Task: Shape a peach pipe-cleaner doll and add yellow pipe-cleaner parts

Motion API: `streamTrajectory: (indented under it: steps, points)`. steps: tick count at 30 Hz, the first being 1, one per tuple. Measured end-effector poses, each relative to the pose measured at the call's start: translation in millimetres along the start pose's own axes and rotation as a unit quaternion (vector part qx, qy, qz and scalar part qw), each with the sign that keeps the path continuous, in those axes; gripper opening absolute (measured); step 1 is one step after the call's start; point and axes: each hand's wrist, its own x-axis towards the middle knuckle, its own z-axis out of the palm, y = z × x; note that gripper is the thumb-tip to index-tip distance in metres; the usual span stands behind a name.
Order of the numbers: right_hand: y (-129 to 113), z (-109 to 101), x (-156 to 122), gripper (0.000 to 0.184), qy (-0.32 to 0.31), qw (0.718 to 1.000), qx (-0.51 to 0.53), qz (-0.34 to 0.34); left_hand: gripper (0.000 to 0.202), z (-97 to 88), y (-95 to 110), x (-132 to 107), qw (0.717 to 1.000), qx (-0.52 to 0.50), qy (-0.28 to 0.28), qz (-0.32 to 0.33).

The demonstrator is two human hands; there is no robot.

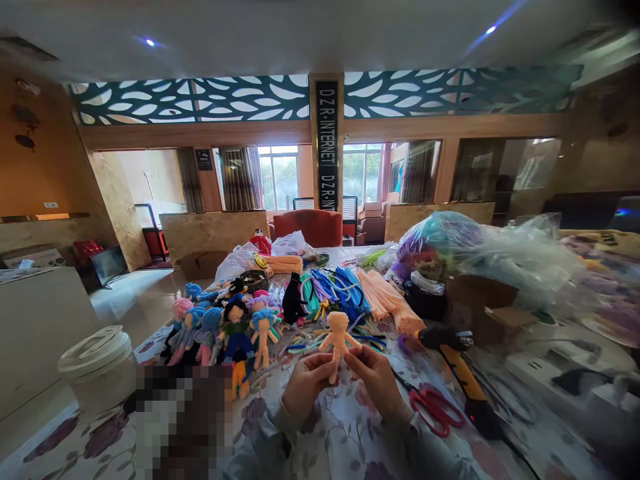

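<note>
A small peach pipe-cleaner doll (pixel 339 339) with a round head and spread arms is held upright over the floral tablecloth (pixel 345 433). My left hand (pixel 306 388) pinches its lower body from the left. From the right, my right hand (pixel 376 379) grips its legs. Both hands are closed on the doll, low at the centre of the view.
Finished dolls with blue and pink hair (pixel 225 327) lie to the left. Bundles of pipe cleaners (pixel 345 293) are piled behind. Red scissors (pixel 437 407) and a glue gun (pixel 453 350) lie to the right. A white bucket (pixel 97 363) stands left. Plastic bags (pixel 480 253) sit at the right.
</note>
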Motion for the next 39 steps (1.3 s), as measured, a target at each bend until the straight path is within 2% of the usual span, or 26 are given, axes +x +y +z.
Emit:
streamTrajectory:
  steps: [6, 9, 14, 20, 26, 29, 32, 36, 39]
  points:
    - [-4, -6, -4, 0.044, -0.023, 1.0, 0.005, 0.019, 0.03, 4.5, 2, -3, 1.0, 0.012, 0.021, 0.011]
    - [-4, -7, -4, 0.05, -0.041, 0.998, 0.009, 0.047, 0.031, 2.4, 1, -2, 0.999, 0.013, 0.008, 0.03]
    - [-5, -8, -6, 0.041, -0.086, 0.994, 0.0, 0.066, 0.031, 0.7, -1, -3, 0.999, 0.019, 0.006, 0.038]
    - [-1, -12, -6, 0.037, -0.11, 0.991, -0.02, 0.07, 0.034, 2.2, 2, -9, 0.999, 0.02, -0.008, 0.03]
    - [2, -11, -10, 0.037, -0.149, 0.983, -0.045, 0.095, 0.04, 0.6, 3, -11, 0.997, 0.03, 0.032, 0.055]
    - [0, -13, -11, 0.05, -0.17, 0.977, -0.041, 0.124, 0.038, 1.2, 3, -12, 0.996, 0.029, 0.051, 0.068]
    - [-2, -18, -10, 0.063, -0.163, 0.974, -0.038, 0.153, 0.036, 1.2, 4, -13, 0.994, 0.022, 0.067, 0.082]
    - [-2, -21, -9, 0.059, -0.15, 0.972, -0.052, 0.171, 0.035, -0.3, 3, -11, 0.992, 0.015, 0.085, 0.096]
    - [-2, -21, -10, 0.058, -0.165, 0.969, -0.063, 0.173, 0.036, -1.1, 2, -11, 0.991, 0.014, 0.092, 0.098]
